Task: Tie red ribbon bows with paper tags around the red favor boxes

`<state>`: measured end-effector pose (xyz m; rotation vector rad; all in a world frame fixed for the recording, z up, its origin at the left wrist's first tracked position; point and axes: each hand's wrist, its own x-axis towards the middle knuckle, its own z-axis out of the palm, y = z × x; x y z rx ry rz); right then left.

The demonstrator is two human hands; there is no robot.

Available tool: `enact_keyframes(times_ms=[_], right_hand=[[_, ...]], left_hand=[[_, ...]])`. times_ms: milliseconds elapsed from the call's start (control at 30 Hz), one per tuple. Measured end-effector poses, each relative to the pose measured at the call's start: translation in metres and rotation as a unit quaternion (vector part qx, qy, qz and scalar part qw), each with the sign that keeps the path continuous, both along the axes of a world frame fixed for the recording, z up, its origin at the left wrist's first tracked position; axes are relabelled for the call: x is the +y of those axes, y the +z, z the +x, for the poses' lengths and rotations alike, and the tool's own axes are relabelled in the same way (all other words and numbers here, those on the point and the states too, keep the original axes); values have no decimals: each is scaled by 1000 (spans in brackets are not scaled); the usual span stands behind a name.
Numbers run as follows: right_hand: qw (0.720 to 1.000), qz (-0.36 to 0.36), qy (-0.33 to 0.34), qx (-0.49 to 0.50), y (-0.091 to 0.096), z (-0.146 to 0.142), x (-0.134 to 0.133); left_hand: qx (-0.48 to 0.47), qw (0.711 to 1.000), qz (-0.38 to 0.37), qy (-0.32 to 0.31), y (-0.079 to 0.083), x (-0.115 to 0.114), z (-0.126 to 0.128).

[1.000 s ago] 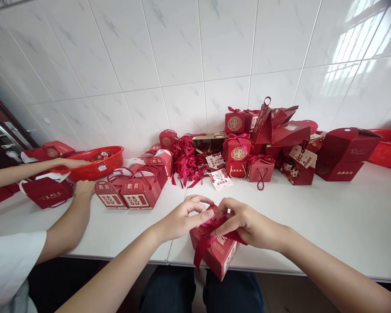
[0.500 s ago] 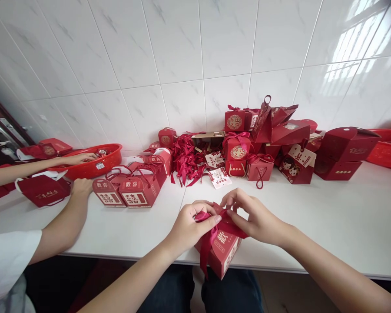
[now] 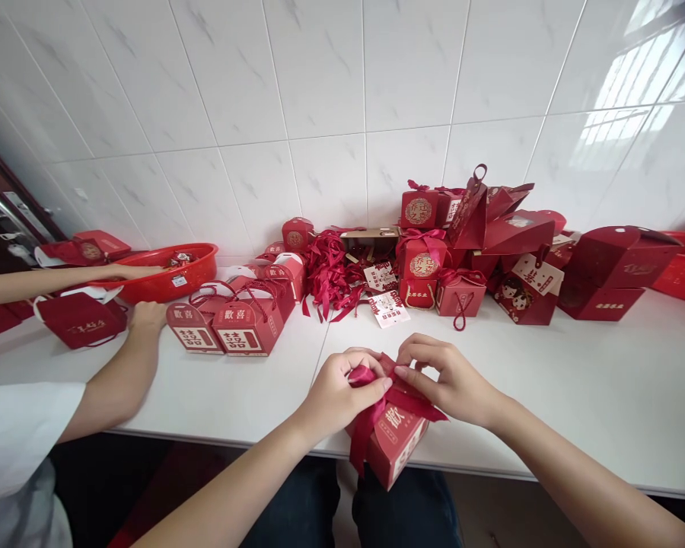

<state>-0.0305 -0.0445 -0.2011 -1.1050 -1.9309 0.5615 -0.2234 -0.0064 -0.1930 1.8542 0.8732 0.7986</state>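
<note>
A red gift box [image 3: 389,454] with gold characters sits tilted at the table's front edge, its lower corner jutting out over my knees. A dark red satin ribbon [image 3: 363,438] is looped around its top, one tail hanging down the near side and another sticking out to the right. My left hand [image 3: 342,392] is closed on a ribbon loop, thumb pressed over it at the knot. From the right, my right hand [image 3: 454,380] pinches at the ribbon by the box top with thumb and forefinger. The knot itself is partly hidden by my fingers.
Finished-looking red boxes [image 3: 245,327] stand left of centre. Behind lie a ribbon heap [image 3: 328,266], printed tags [image 3: 389,308] and stacked boxes [image 3: 422,262]. A co-worker's arm [image 3: 119,373] rests at left; their other hand reaches into a red basin [image 3: 197,272].
The view has shifted slightly. Both my hands stay at the ribbon on the box, with only small finger movement. The co-worker's hand has gone deeper into the basin.
</note>
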Motion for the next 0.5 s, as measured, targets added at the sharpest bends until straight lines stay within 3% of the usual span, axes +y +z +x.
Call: enact_keyframes(times_ms=[233,500], right_hand=[[997,33,-67,-5,1,15,3],[997,-75,-24,-21,3,21,-1]], left_hand=[[9,1000,-4,-19,-1,1,-2],[-19,996,-76,-30,0,2,-7]])
